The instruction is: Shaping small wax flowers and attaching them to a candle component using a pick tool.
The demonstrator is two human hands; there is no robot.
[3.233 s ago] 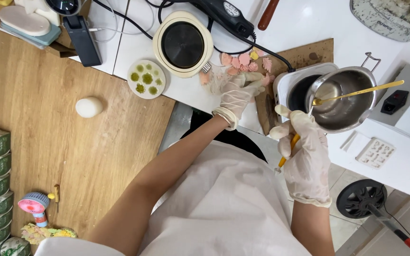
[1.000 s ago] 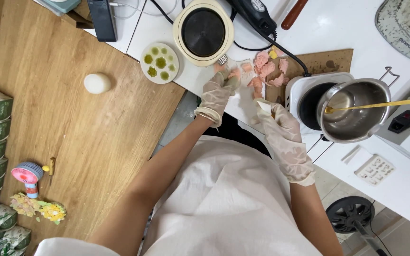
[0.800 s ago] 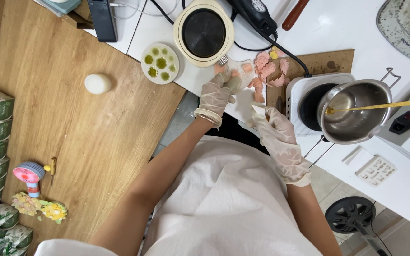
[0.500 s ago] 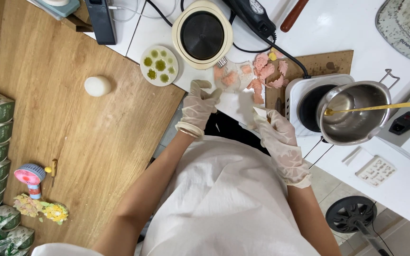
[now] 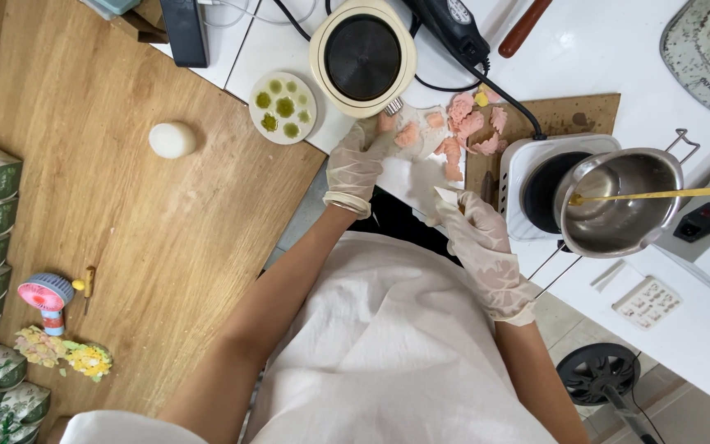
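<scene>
Head view, looking straight down at a person in a white top, both hands in thin translucent gloves. Left gloved hand (image 5: 361,160) reaches toward twelve o'clock, its fingers spread open and pressing on a sheet of white paper (image 5: 408,168) scattered with pale pink wax-like pieces (image 5: 463,131). Right gloved hand (image 5: 480,238), at about two o'clock from the body, pinches the near corner of that paper between closed fingertips. At one o'clock of the pieces lies a brown wooden board (image 5: 573,115). At three o'clock a shiny steel pot (image 5: 618,201) with a yellow stirring stick (image 5: 651,195) sits on a white electric hotplate (image 5: 527,177). At eleven o'clock stand a round cream burner (image 5: 363,56) and a small white dish of green blobs (image 5: 283,107).
</scene>
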